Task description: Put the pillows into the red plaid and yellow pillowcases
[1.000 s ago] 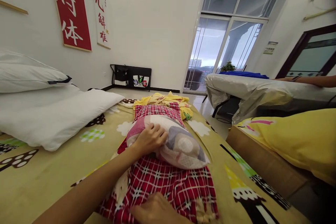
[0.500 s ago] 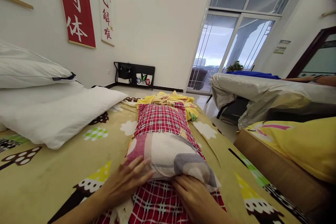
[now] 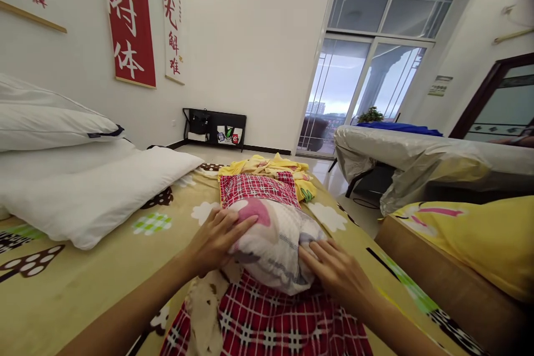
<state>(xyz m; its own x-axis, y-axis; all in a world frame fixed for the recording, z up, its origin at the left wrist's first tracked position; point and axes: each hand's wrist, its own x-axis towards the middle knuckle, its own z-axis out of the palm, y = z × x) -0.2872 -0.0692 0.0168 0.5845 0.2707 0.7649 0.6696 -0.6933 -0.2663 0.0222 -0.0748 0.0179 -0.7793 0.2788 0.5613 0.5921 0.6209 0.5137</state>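
Note:
A soft white pillow (image 3: 271,245) with pink and grey patches lies bunched at the middle of the bed. Red plaid cloth (image 3: 267,317) spreads out beneath it toward me, and more plaid shows beyond it at the far end. My left hand (image 3: 219,239) grips the pillow's left side, its thumb on top. On the right side, my right hand (image 3: 327,267) presses into the pillow with bent fingers, some fingertips sunk into the folds. A beige strip of cloth (image 3: 206,311) hangs along the plaid's left edge.
White pillows (image 3: 95,189) are stacked at the left of the patterned bed sheet (image 3: 125,283). Crumpled yellow cloth (image 3: 267,164) lies beyond the plaid. On the right are a yellow cloth (image 3: 479,233) on a cardboard box (image 3: 434,267) and a plastic-covered table (image 3: 417,144); part of another person shows behind it.
Both hands have moved farther up the pillow, now gripping its sides. The pillow is more bunched and rounded, and more plaid cloth lies exposed on the near side. The view has tilted up slightly.

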